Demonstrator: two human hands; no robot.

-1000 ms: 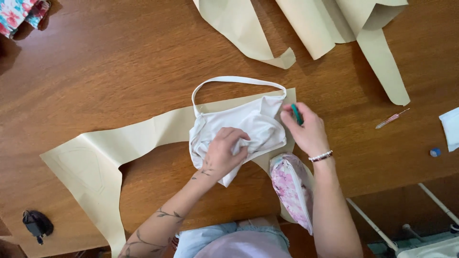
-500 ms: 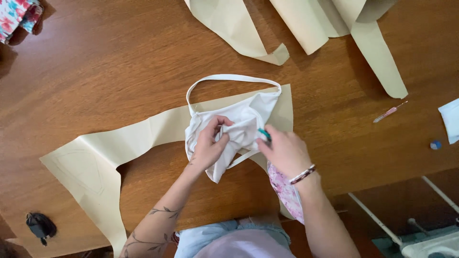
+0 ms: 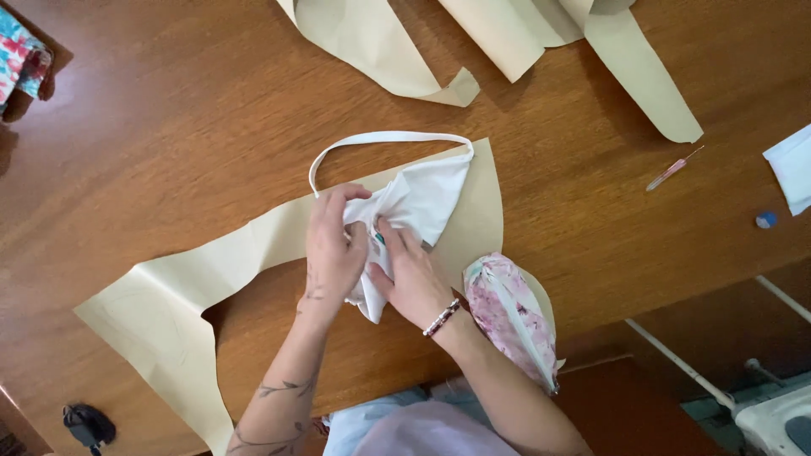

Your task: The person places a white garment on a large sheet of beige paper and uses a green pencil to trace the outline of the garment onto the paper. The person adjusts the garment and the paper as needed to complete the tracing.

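Note:
A white fabric piece (image 3: 427,198) with a looped strap (image 3: 384,139) lies on a cream paper pattern (image 3: 220,270) on the wooden table (image 3: 169,127). My left hand (image 3: 331,249) pinches the fabric's left side. My right hand (image 3: 405,274) presses against the same bunched part, and a small teal tool shows between its fingers. Both hands meet over the lower left of the fabric. A bead bracelet sits on my right wrist.
A pink floral pouch (image 3: 511,317) lies at the table edge by my right forearm. More cream paper pieces (image 3: 507,42) lie at the back. A pink seam ripper (image 3: 672,169), a white cloth (image 3: 792,169) and a small blue object (image 3: 766,219) lie at right. Patterned fabric (image 3: 21,55) lies top left.
My right hand moved left from the fabric's right edge to join my left hand. The fabric has been gathered and folded smaller.

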